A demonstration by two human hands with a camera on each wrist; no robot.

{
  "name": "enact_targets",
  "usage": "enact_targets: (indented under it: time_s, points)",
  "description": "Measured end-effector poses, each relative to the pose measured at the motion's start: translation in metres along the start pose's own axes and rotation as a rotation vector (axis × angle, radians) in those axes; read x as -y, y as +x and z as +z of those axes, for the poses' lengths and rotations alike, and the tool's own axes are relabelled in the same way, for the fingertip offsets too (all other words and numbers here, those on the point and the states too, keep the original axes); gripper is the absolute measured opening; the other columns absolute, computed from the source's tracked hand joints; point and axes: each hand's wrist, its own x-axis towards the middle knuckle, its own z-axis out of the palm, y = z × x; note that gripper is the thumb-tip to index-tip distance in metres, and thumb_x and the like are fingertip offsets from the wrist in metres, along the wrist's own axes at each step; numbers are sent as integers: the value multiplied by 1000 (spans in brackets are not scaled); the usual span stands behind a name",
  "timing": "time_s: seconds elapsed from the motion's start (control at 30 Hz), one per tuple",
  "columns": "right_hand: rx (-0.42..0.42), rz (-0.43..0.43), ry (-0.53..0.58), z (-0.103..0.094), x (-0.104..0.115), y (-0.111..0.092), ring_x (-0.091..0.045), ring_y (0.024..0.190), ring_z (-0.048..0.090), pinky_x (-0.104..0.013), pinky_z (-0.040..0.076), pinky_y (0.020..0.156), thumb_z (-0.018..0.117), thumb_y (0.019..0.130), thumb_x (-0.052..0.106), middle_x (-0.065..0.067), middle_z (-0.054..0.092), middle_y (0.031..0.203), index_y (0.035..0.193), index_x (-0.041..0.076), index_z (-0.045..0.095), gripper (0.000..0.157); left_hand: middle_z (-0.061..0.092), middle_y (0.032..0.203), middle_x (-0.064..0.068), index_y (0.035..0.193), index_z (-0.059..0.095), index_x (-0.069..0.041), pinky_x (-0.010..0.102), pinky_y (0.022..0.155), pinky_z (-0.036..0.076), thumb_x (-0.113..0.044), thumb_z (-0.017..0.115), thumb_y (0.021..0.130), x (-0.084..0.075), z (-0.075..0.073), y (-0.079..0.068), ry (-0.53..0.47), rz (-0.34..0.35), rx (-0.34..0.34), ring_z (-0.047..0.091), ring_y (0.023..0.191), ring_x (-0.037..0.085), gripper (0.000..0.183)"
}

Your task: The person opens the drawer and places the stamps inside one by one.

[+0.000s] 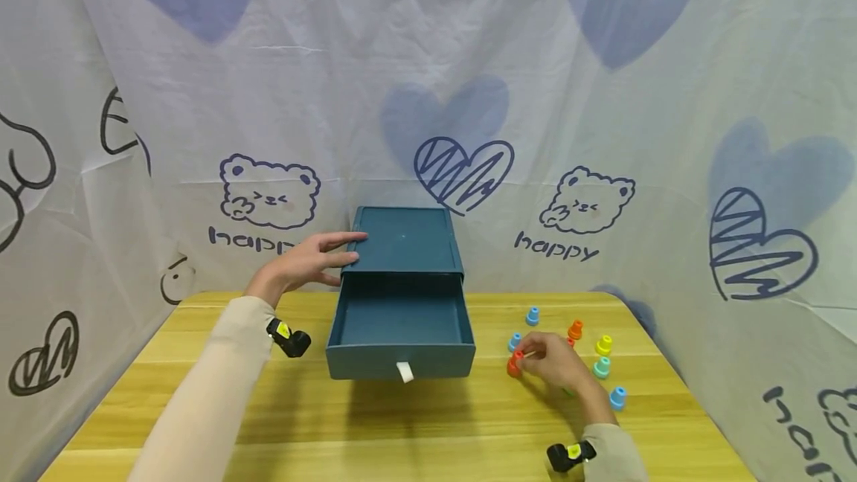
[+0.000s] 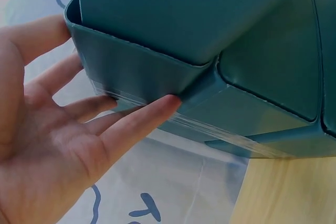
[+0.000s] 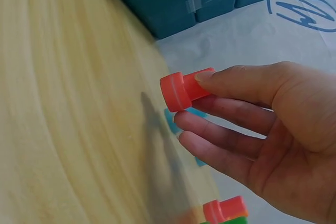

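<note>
A dark teal drawer cabinet (image 1: 405, 240) stands on the table with its upper drawer (image 1: 368, 361) pulled out toward me. Nothing lies on the visible drawer floor. My left hand (image 1: 301, 266) rests on the cabinet's left side and top edge, its fingers extended; the left wrist view shows the fingertips (image 2: 170, 103) against the cabinet wall. Right of the drawer, my right hand (image 1: 556, 363) pinches a small red stepped plastic peg (image 3: 176, 93) between thumb and fingers. In the right wrist view the peg's wide end points away from the hand, above the wooden tabletop.
Several similar pegs stand around the right hand: blue (image 1: 532, 316), orange (image 1: 575, 330), yellow (image 1: 604, 345), teal (image 1: 601, 368) and another blue one (image 1: 617, 398). Another red peg (image 3: 223, 211) shows below the hand. A white tab (image 1: 405, 372) hangs from the drawer front. Printed cloth (image 1: 375, 43) surrounds the table.
</note>
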Motion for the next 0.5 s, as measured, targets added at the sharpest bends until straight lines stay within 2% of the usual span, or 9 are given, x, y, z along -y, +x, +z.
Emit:
enact_targets:
  time_s: [0.23,0.5]
  points:
    - [-4,-56,-9,-8,13,0,-15,95,68,-34,58,84,76,92,9,-3,76,103,103,12,75,12,5,174,18,163,32,-15,65,113,44,-28,56,107,2,-3,0,-17,-6,9,22,156,51,63]
    - [76,-191,-24,-26,35,6,-25,100,72,-34,62,82,74,95,11,-10,75,106,108,6,72,14,4,175,17,163,32,-17,65,114,43,-31,59,105,4,-3,0,-31,-21,7,21,156,50,66]
